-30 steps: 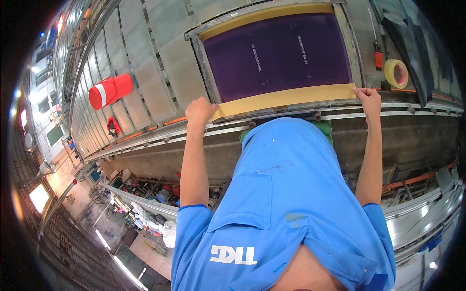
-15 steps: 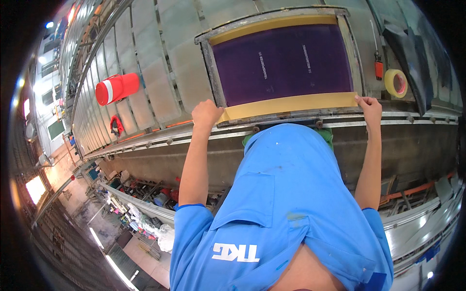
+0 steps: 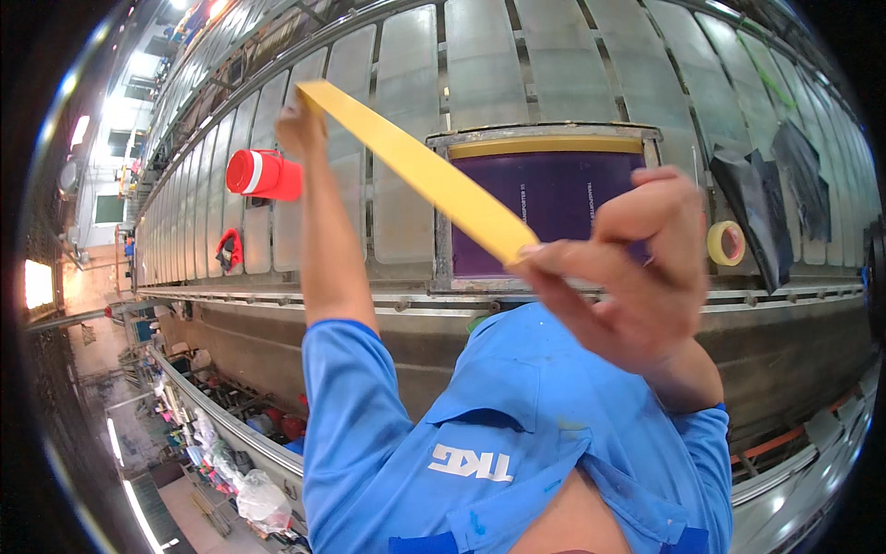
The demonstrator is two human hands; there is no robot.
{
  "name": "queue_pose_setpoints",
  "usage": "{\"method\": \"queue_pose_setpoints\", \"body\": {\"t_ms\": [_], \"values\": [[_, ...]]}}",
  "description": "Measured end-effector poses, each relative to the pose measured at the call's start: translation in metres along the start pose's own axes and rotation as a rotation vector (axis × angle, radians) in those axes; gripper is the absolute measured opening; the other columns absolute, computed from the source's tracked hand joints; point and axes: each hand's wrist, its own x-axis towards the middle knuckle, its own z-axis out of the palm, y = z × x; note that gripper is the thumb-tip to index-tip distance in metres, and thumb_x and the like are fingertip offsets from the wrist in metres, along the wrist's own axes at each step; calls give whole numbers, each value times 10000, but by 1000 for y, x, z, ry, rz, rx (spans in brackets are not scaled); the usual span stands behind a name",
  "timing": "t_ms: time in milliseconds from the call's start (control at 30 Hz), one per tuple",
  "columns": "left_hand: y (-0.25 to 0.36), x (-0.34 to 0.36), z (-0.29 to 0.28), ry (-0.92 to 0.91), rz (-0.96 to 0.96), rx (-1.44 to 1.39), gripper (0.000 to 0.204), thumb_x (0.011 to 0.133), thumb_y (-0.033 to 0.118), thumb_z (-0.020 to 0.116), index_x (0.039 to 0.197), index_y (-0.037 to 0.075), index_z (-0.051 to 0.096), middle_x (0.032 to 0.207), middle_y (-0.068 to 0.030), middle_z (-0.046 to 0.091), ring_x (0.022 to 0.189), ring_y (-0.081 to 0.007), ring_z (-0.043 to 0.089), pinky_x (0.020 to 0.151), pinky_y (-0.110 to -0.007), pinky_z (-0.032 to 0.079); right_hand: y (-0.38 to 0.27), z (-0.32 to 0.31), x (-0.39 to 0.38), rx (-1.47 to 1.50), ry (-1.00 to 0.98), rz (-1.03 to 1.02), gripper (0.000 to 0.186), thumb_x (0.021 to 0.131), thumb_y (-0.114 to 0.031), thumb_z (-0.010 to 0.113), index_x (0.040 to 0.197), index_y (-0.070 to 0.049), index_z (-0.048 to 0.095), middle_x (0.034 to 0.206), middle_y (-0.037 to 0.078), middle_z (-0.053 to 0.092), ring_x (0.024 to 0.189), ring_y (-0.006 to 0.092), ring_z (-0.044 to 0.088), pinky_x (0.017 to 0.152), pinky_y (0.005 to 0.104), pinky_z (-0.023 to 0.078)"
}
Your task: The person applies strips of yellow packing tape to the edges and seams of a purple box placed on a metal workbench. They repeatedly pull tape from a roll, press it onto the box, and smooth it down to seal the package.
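A long strip of yellow tape (image 3: 420, 173) is stretched taut and slanting in the air between my two hands. My left hand (image 3: 302, 132), reaching far out past the red jug, is closed on its far end. Close in front of me, my right hand (image 3: 637, 268) pinches the near end between thumb and fingers. Beneath the strip lies a grey frame (image 3: 443, 245) with a dark purple sheet (image 3: 517, 189) inside it. Another yellow tape band (image 3: 544, 146) runs along the frame's far inner edge. My right hand hides the frame's right side.
A red jug (image 3: 263, 175) with a white band lies on the slatted metal table (image 3: 406, 102), near a small red-and-black item (image 3: 229, 249). To the right are a tape roll (image 3: 726, 243) and dark sheets (image 3: 752, 208). A metal rail (image 3: 388, 300) edges the table.
The tape strip has come up off the frame's near edge. My left hand has moved forward and left with one end; my right hand has risen toward me with the other.
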Motion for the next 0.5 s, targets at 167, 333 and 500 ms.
{"method": "queue_pose_setpoints", "body": {"t_ms": [167, 333, 500], "values": [[41, 82, -42, 38, -48, -546, 592, 903, 584, 533, 959, 16, 692, 928, -184, 688, 901, -352, 664, 767, -470, 500, -27, 43, -51, 47, -161, -16, 368, 667, -141, 809, 1033, -145, 764, 812, -7, 527, 749, 183, 550, 775, 350, 483], [87, 110, -120, -157, -15, -1299, 512, 929, 478, 534, 1079, 1, 644, 1042, -170, 664, 1000, -308, 637, 853, -440, 485, -5, 42, -107, 214, -491, 141, 370, 725, -44, 785, 1081, -138, 753, 865, 25, 609, 814, 199, 616, 725, 350, 506], [123, 88, -212, -673, 84, -1908, 461, 956, 372, 536, 1200, -14, 596, 1155, -156, 639, 1098, -264, 609, 938, -409, 469, 40, 2, -100, 1, -435, 351, 300, 780, 23, 728, 1064, -73, 741, 813, 72, 658, 743, 226, 638, 686, 347, 507]]}}
